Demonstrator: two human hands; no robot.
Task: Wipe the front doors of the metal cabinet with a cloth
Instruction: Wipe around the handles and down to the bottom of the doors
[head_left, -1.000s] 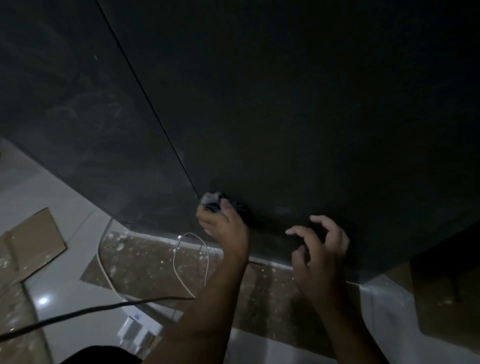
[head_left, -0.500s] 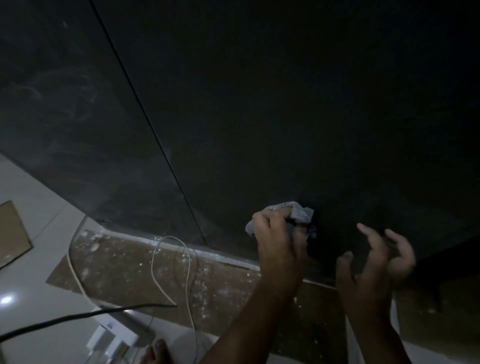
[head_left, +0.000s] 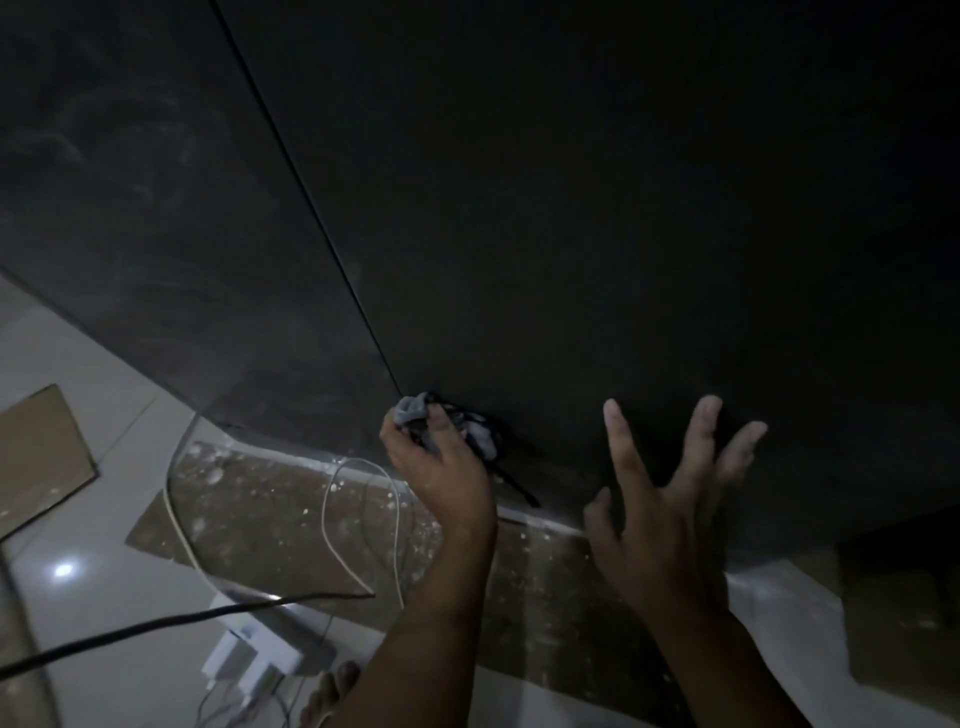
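Leftward along the door (head_left: 623, 234) the left hand (head_left: 441, 467) has slid to the seam (head_left: 311, 208), fingers curled round the cloth (head_left: 410, 410) pressed there. Beside it, the right hand (head_left: 660, 514) has spread its fingers; whether it touches the door is unclear.

metal cabinet (head_left: 571, 156): dark, matt, two closed front doors meeting at a thin straight seam. left door (head_left: 156, 234) shows pale smears and dust; right door (head_left: 623, 260) reads uniformly dark. cloth (head_left: 410, 409): grey, crumpled, dark strands trailing, bunched in the left hand (head_left: 441, 467) against the right door's bottom edge, just beside the seam.
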